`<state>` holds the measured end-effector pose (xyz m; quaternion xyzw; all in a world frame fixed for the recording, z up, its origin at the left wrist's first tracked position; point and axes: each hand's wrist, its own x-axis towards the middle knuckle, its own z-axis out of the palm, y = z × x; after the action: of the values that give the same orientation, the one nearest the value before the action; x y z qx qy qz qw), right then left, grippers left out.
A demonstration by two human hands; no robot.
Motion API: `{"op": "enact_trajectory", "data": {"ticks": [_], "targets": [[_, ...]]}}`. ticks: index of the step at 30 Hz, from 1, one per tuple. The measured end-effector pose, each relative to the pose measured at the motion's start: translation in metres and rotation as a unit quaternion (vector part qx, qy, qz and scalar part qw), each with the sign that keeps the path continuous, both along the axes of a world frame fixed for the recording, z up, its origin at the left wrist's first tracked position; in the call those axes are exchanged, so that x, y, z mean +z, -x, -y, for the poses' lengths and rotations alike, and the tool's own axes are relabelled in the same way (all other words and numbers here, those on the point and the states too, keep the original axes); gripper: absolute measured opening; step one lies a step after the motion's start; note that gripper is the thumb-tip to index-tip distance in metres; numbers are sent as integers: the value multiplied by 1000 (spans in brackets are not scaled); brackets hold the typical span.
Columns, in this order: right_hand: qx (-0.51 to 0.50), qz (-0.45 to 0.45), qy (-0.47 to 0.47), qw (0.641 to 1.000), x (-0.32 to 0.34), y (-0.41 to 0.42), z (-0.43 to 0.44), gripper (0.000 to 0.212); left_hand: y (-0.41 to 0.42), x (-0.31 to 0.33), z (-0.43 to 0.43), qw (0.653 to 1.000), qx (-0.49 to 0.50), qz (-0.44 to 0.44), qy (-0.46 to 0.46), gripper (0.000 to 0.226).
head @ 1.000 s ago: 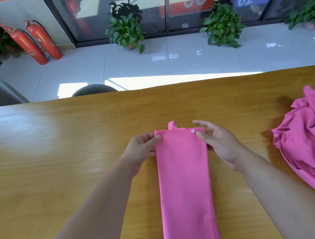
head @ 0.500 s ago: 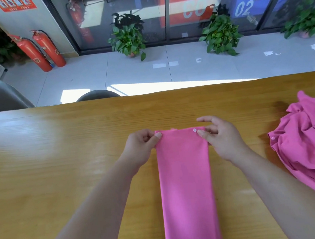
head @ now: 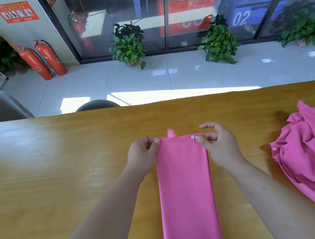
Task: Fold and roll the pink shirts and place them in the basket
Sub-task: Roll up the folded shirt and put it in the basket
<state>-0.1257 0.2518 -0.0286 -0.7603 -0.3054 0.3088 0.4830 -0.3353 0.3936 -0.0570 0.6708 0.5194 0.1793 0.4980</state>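
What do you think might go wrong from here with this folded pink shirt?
A fabric tab pokes out beyond the folded shirt and may roll in as a lump. The left hand and right hand pinch only the far corners, so a roll may start skewed. The shirt pile lies near the right forearm and might snag.

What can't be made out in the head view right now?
- Head view: the basket is nowhere in frame.
- Head view: the near end of the folded shirt is cut off by the bottom edge.
- Head view: the shirt pile is cut by the right edge, so the count is unclear.
- Head view: the left hand and right hand pinch the far corners; any fingers beneath are hidden by cloth.
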Motion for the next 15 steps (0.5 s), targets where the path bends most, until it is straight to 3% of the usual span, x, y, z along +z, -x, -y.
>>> {"op": "enact_trajectory", "data": {"ticks": [5,8,12,15], "targets": [[-21,34,38,998,-30,-2,-14,28,-10,-27,-2,996,8,-74,-40,23],[-50,65,77,994,-56,3,-20,27,-7,-44,5,984,-4,-163,-75,24],[-55,186,128,973,-79,28,-11,44,26,-70,17,943,-75,-262,-193,48],[32,321,132,937,-89,68,11,52,69,-92,31,917,-126,-283,-251,58]]}}
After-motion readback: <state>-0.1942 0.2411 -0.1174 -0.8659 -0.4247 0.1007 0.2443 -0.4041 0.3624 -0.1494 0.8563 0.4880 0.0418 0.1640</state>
